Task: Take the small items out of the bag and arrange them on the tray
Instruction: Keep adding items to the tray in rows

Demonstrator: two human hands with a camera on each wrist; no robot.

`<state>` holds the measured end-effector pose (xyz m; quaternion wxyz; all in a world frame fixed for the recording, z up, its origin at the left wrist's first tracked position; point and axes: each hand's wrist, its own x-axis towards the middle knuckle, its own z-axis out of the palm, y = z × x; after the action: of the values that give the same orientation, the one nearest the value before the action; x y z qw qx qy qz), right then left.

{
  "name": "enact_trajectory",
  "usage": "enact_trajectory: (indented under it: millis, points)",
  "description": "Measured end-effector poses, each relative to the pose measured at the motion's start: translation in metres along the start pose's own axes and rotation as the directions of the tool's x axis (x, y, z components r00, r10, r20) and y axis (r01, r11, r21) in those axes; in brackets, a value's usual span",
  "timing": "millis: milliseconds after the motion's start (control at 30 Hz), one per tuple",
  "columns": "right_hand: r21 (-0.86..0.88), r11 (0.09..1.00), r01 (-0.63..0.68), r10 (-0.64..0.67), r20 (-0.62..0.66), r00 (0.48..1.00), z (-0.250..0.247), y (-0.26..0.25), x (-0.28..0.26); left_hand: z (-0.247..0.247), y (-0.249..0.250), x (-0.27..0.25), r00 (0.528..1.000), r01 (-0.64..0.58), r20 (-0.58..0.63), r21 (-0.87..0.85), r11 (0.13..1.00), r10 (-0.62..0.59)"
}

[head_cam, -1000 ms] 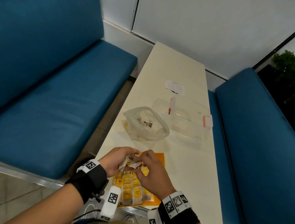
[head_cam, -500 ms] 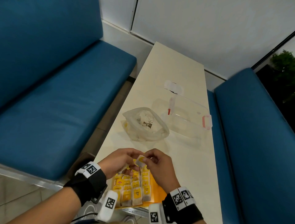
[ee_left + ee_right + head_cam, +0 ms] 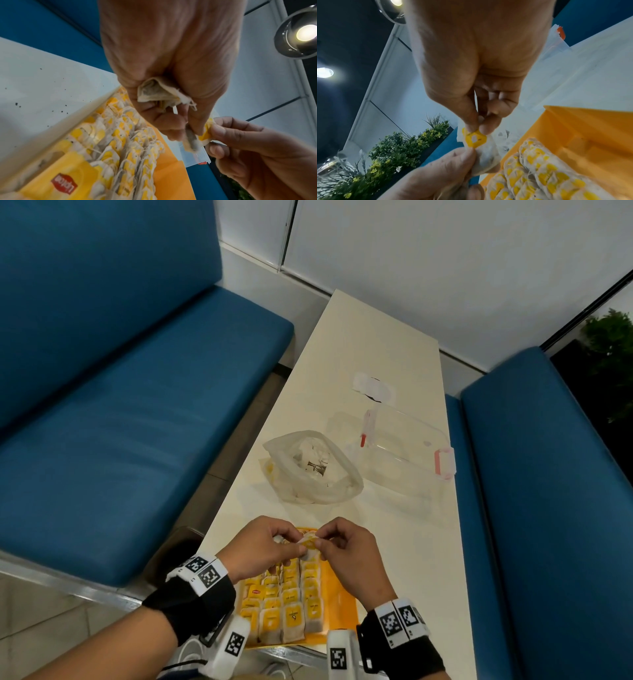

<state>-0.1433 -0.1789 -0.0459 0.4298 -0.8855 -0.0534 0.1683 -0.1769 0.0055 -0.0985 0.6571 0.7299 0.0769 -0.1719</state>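
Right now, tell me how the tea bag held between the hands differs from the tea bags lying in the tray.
The held tea bag hangs in the air above the orange tray, pinched by the left hand and the right hand; the tray tea bags lie down in overlapping rows. The held tea bag looks crumpled, its yellow tag lifted; the tray tea bags lie flat. Both have pale paper and yellow tags.

Under both hands the tray's [image 3: 337, 604] far rows of tea bags [image 3: 291, 607] are hidden — the crumpled bags in the left hand's [image 3: 263, 549] palm show only in the wrist view, uncountable.
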Motion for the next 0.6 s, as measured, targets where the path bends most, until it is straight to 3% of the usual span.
enact_trajectory:
  millis: [233,433,600]
  points:
    - [-0.232,0.972,-0.025,0.083,0.243,0.966,-0.011,0.013,-0.007,-0.001,-0.009,0.005,0.999,0.037,-0.031,0.015,0.999,-0.036]
    - [-0.472,0.882,0.000,0.238,0.446,0.863,-0.002,0.033,-0.019,0.002,-0.016,0.011,0.993,0.100,-0.068,-0.010,0.995,-0.100]
    - [-0.564,0.825,0.037,0.321,0.521,0.791,0.008,0.043,-0.020,0.003,-0.017,0.014,0.989,0.122,-0.076,-0.054,0.991,-0.126]
